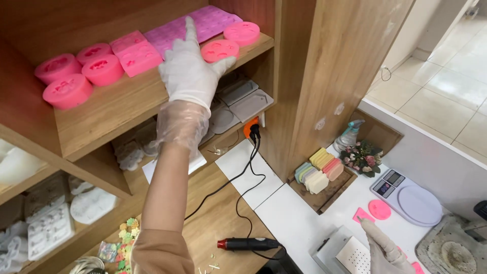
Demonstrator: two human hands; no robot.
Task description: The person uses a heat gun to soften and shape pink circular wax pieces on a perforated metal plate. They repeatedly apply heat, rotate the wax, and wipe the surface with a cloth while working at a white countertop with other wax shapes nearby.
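A gloved left hand (188,71) is reaching up to the top shelf (116,104) of a wooden cabinet, where a round pink mould (219,50) is sitting near the shelf's front edge. The mould is lying just to the right of the palm, between the raised index finger and the thumb, whose tip is touching its lower rim. The fingers (190,28) are spreading wide, released and closed on nothing, the index pointing up over a flat purple mould tray (203,23) at the back of the shelf. A second round pink mould (242,32) is resting at the shelf's right end, and a pink rectangular mould (134,52) and further round pink moulds (76,71) are lining its left half. At the near edge of the white counter (284,213), the gloved right hand (386,248) is resting with its index finger extended, holding nothing visible, beside a perforated white block (353,256). A small pink disc (379,209) is lying just ahead of that finger, next to a kitchen scale (408,195). A black-corded tool (246,244) is lying on the wooden surface below.
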